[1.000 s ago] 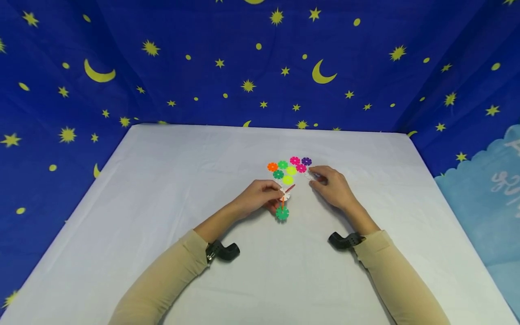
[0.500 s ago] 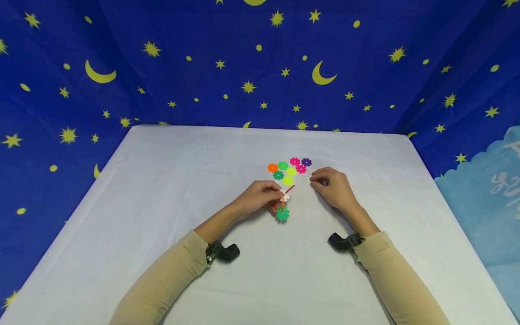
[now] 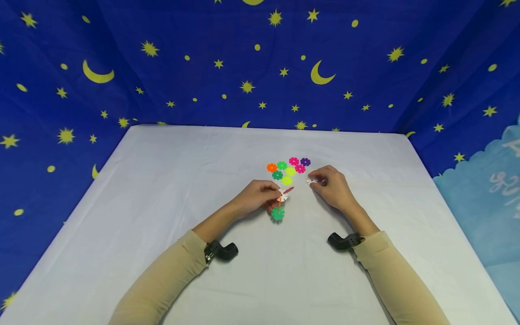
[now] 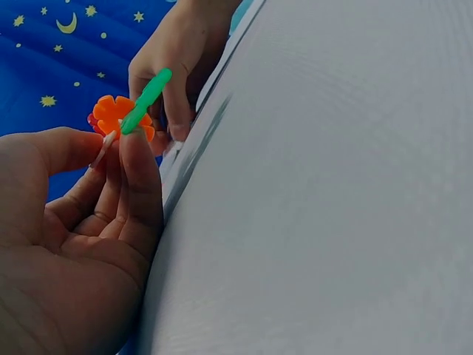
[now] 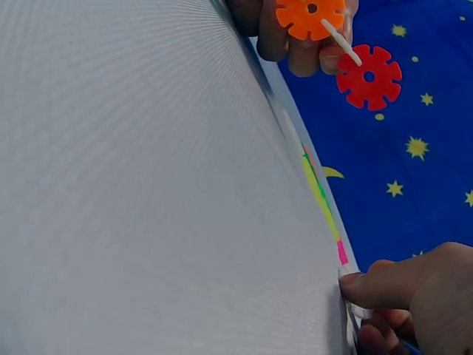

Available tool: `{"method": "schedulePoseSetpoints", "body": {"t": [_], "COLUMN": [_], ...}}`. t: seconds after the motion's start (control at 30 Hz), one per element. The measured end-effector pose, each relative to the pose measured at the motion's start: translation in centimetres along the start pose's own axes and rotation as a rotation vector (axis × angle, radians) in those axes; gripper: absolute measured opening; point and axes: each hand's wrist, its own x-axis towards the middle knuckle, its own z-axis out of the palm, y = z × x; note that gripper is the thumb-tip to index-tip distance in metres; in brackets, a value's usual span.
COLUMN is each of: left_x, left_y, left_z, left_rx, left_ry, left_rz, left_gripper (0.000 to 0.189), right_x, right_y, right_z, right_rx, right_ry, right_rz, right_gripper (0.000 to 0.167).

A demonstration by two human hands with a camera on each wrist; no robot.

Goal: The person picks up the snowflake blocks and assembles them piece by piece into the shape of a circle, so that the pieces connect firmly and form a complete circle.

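Fingers of the left hand (image 3: 257, 196) are pinching a white disc (image 3: 283, 197) near the middle of the head view, and that piece is carrying a joined chain: a green disc (image 3: 278, 214) is hanging lowest, an orange disc (image 5: 309, 13) is standing edge-on between green and white, and a red disc (image 3: 289, 190) is jutting toward the upper right. The chain's long axis is running up the frame and leaning a little rightward. To its right, thumb and finger of the right hand (image 3: 332, 184) are gripping a second white disc (image 3: 310, 181) by its right side, leaving its left rim facing the chain. This disc is lying right of the red one and slightly higher in the frame, near but not touching; red is standing as the closest piece of the chain to it. Whether it is resting on the white cloth (image 3: 260, 271) or hanging just above, I cannot tell. No container is showing; loose pieces are lying straight on the cloth above the hands, a loose orange disc (image 3: 271, 168) leftmost, two green discs (image 3: 277, 175), two yellow discs (image 3: 287, 180) and two pink discs (image 3: 294, 161) following, and a purple disc (image 3: 305, 161) rightmost.
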Motion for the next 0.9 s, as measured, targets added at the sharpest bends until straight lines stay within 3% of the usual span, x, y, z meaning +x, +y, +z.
{"method": "schedulePoseSetpoints", "body": {"t": [0.2,0.5,0.9], "left_x": [0.0,0.1,0.1], "left_y": [0.0,0.1,0.5], "left_z": [-0.4,-0.5,-0.7], "left_rx": [0.009,0.016,0.067], "left_ry": [0.021,0.005,0.056], "left_rz": [0.001,0.017,0.041], "left_gripper": [0.015,0.015,0.016], "right_x": [0.1,0.1,0.2], "right_y": [-0.4,-0.3,-1.3], "right_z": [0.0,-0.1,-0.7], "right_rx": [0.092,0.194,0.339], "right_ry": [-0.024,-0.044,-0.074], "right_rz": [0.039,0.038,0.052], "right_gripper": [0.03,0.016,0.019]}}
